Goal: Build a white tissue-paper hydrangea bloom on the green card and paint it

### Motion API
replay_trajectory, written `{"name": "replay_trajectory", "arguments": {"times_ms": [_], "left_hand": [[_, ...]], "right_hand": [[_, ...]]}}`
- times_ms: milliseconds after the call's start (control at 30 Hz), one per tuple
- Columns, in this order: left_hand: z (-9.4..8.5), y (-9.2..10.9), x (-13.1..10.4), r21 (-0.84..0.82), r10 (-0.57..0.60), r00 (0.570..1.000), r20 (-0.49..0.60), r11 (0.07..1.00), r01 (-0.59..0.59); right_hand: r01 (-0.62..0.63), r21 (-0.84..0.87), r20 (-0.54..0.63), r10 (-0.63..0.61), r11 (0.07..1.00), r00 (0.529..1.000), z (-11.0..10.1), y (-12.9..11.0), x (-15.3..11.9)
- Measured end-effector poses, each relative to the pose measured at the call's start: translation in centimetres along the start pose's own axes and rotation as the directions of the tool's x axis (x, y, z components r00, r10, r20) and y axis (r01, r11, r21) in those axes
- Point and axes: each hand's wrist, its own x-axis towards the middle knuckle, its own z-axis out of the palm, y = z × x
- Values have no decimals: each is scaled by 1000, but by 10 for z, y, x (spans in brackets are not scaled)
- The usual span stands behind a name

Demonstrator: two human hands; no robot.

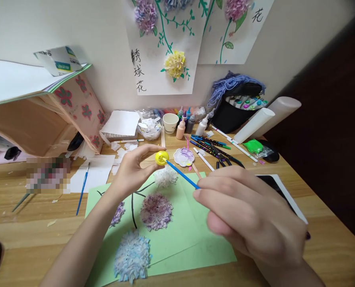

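Between the thumb and fingers of my left hand (131,169) is a small round yellow paint pot (159,155), tilted toward me. My right hand (252,215) grips a blue-handled paintbrush (181,174), whose tip meets the pot's opening. Below both hands lies a pale green sheet (192,235) with dark drawn stems. Ruffled paper flowers sit on it: a white one (166,177) just under the pot, a mauve one (156,211), a light blue one (132,255) at the near edge, and a purple one (117,215) partly behind my left forearm.
A flower-shaped palette (183,157) and a white paper cup (170,123) stand beyond the sheet, near paint bottles (181,128). Several pens (208,140) and scissors (220,155) lie to the right. Another paintbrush (83,189) rests at left beside a pink box (78,103).
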Motion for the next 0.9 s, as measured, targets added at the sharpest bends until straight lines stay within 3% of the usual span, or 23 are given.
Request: {"name": "replay_trajectory", "arguments": {"times_ms": [267, 733, 900], "left_hand": [[5, 2, -4, 191, 127, 992, 12, 973, -127], [8, 5, -6, 278, 227, 974, 22, 934, -224], [12, 0, -7, 278, 266, 964, 23, 924, -262]], "right_hand": [[93, -10, 150, -91, 996, 985, 8, 11, 2], [98, -17, 146, -94, 995, 985, 7, 6, 0], [161, -14, 146, -158, 987, 977, 13, 14, -1]]}}
